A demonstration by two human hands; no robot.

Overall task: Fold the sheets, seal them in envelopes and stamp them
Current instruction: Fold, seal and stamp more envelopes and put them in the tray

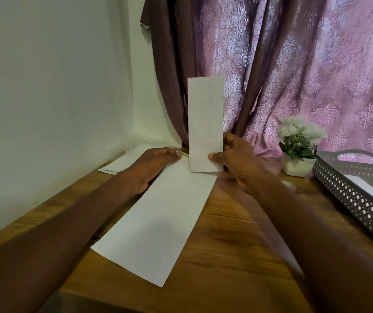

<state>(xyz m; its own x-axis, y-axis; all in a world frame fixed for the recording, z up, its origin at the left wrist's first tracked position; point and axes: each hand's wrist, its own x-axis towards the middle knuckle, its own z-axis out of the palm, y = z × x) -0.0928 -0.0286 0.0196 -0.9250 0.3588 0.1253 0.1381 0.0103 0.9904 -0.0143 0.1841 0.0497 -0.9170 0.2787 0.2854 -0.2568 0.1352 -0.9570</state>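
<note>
The right hand (235, 159) holds a folded sheet (205, 123) upright above the wooden table (237, 256), thumb in front and the other fingers curled behind its lower right edge, so the strip is pinched near its bottom. The strip stands tall and narrow in front of the curtain (294, 64).

The left hand (156, 163) lies on the table with its fingers laid close together and fairly straight, the tips resting at the far left corner of a long white envelope (158, 222). That envelope lies flat and slantwise on the wood, its near end toward the table's front edge, its far end just beneath the bottom of the raised strip; whether the two touch I cannot tell.

More white paper (117, 164) lies flat beyond the left hand, near the wall. To the right stand a small white pot of white flowers (298, 145) and a dark perforated tray (348, 193) with a white sheet (371, 190) inside it.
</note>
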